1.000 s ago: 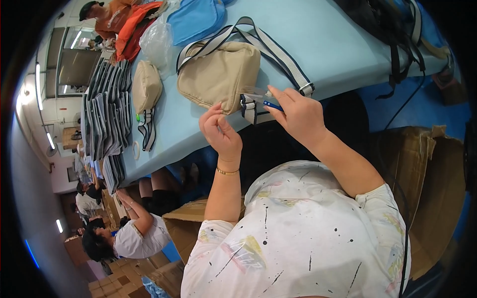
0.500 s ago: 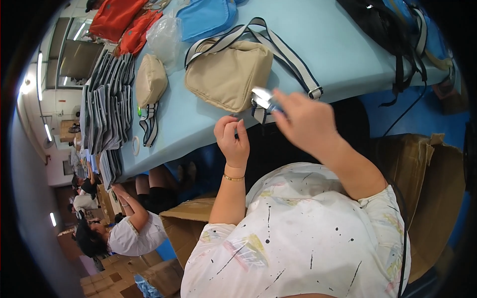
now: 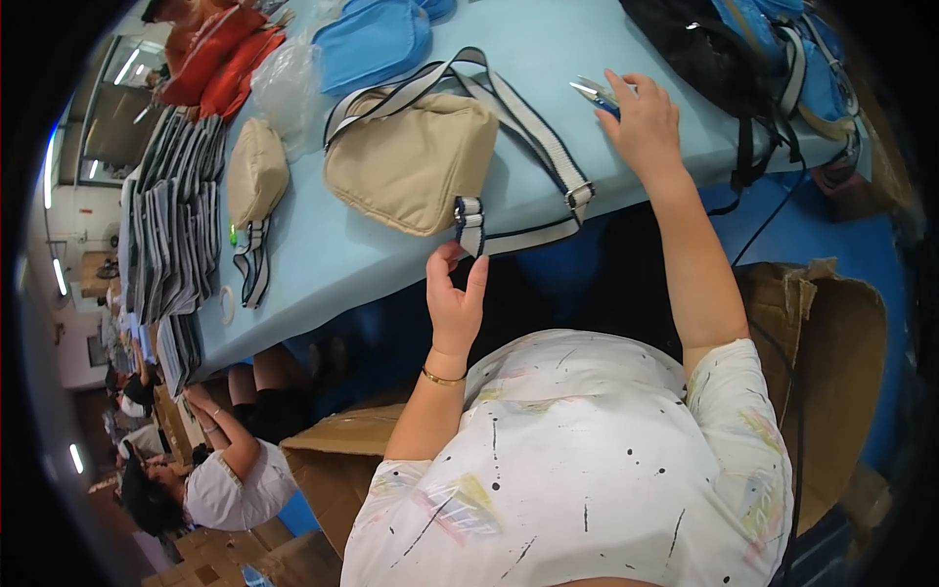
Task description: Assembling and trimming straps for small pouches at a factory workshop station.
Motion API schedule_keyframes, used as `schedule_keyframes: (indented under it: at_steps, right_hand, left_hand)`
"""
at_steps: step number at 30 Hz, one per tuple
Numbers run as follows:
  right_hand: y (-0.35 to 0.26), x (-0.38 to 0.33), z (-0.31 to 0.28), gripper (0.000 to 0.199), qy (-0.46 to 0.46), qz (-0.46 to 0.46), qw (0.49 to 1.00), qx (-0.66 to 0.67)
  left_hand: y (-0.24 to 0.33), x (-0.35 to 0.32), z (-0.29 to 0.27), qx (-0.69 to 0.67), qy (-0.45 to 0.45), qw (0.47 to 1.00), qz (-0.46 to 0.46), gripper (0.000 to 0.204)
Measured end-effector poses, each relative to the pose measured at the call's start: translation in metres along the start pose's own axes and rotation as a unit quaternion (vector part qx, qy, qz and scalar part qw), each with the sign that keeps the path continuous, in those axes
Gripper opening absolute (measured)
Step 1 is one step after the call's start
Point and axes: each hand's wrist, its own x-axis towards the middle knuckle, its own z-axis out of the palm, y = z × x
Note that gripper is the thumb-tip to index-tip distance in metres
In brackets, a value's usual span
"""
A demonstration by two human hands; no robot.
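1. The beige bag [image 3: 411, 161] lies flat near the front edge of the light blue table [image 3: 548, 39], its striped strap [image 3: 533, 127] looping out to the right and back along the table edge.
2. A short striped strap tab [image 3: 470, 225] hangs off the bag's lower right corner, just over the table edge.
3. Your left hand [image 3: 455, 298] sits right below that tab, thumb and fingers curled toward each other with a small gap; the thumb tip is at the tab's lower end, but you cannot tell whether it actually pinches it.
4. Your right hand [image 3: 644, 122] is stretched out onto the table, well to the right of the bag, fingers closed on a small pair of snips [image 3: 595, 93] with a blue grip; the metal blades stick out to the left of your fingers.
5. Just beyond your right hand lies a black and blue backpack [image 3: 753, 59], its straps trailing over the table edge.
6. Left of the bag sits a smaller beige pouch [image 3: 256, 171], then a stack of grey striped pieces [image 3: 171, 225].
7. At the far side are a blue bag [image 3: 372, 39] and red bags [image 3: 220, 59].
8. An open cardboard box [image 3: 831, 391] stands at your right, below the table.
9. Another person [image 3: 210, 479] sits lower left.
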Motion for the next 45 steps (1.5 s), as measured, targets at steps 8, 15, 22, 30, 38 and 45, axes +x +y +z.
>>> schedule_keyframes:
  at_steps: [8, 15, 22, 30, 38, 45]
  right_hand:
    - [-0.059, -0.070, -0.058, 0.052, -0.124, 0.012, 0.949, 0.290]
    - [-0.073, -0.098, -0.056, 0.048, -0.126, 0.090, 0.914, 0.375]
    - [-0.109, -0.108, -0.078, 0.057, -0.250, 0.078, 0.755, 0.601]
    - [-0.099, -0.099, -0.078, 0.047, -0.222, 0.303, 0.572, 0.729]
    - [-0.053, -0.055, -0.073, 0.034, -0.149, 0.456, 0.296, 0.826]
    - [-0.047, -0.043, -0.062, 0.031, -0.113, 0.483, 0.304, 0.813]
  left_hand:
    - [0.012, 0.010, 0.004, -0.249, -0.128, 0.950, -0.138, 0.035]
    - [0.042, 0.000, -0.002, -0.279, -0.174, 0.935, -0.129, 0.026]
    - [0.061, -0.009, 0.006, -0.263, -0.205, 0.941, -0.056, 0.032]
    - [0.056, 0.049, -0.005, 0.288, -0.003, 0.929, 0.234, 0.048]
    - [0.033, 0.070, 0.007, 0.370, 0.112, 0.876, 0.288, 0.050]
    - [0.034, 0.088, 0.008, 0.336, 0.082, 0.866, 0.361, 0.039]
